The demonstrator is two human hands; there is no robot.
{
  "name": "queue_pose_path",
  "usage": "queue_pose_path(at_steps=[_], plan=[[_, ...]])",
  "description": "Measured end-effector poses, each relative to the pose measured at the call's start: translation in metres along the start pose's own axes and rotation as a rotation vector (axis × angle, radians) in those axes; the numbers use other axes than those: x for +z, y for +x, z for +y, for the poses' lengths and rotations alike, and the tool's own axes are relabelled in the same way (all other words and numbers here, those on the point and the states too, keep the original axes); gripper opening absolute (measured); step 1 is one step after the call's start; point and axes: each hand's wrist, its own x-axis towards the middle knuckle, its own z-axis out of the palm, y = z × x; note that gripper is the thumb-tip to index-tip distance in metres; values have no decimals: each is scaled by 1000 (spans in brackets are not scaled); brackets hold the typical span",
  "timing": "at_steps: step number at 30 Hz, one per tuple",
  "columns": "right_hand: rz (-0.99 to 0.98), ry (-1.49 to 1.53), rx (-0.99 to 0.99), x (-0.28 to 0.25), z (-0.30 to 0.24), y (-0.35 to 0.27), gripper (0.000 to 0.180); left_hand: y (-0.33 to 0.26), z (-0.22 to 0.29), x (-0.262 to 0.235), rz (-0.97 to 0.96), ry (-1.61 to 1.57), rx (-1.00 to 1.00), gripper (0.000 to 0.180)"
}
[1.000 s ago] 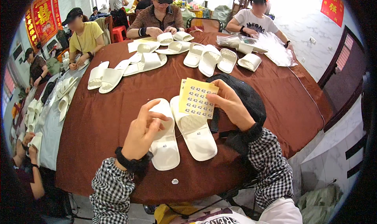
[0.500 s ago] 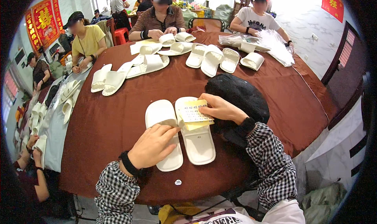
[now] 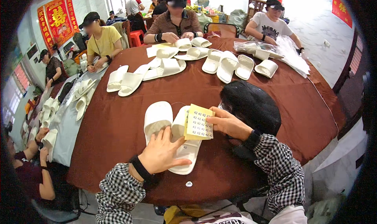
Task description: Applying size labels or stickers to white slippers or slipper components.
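Daylight from windows behind blows out the far side of my view, while fisheye curvature and black vignetting bend the rim

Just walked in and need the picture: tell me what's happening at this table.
A person in checked sleeves works on a pair of white slippers on a round brown table. The left hand rests on the slippers, while the right hand holds a yellow sheet of stickers above them. Others across the table handle more white slippers.

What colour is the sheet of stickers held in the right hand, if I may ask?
Pale yellow, on the sticker sheet in the right hand; the head view shows it.
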Motion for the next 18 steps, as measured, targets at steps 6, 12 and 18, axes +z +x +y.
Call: queue_pose_path(at_steps=[6, 12, 18], plan=[[-109, -19, -76, 36, 1, -2, 20, -17, -1, 4, -48, 152, -241, 86], [25, -5, -181, 44, -8, -7, 30, -23, -5, 8, -89, 127, -340, 72], [21, -79, -114, 30, -7, -7, 29, -49, -25, 26, -56, 169, -426, 75]])
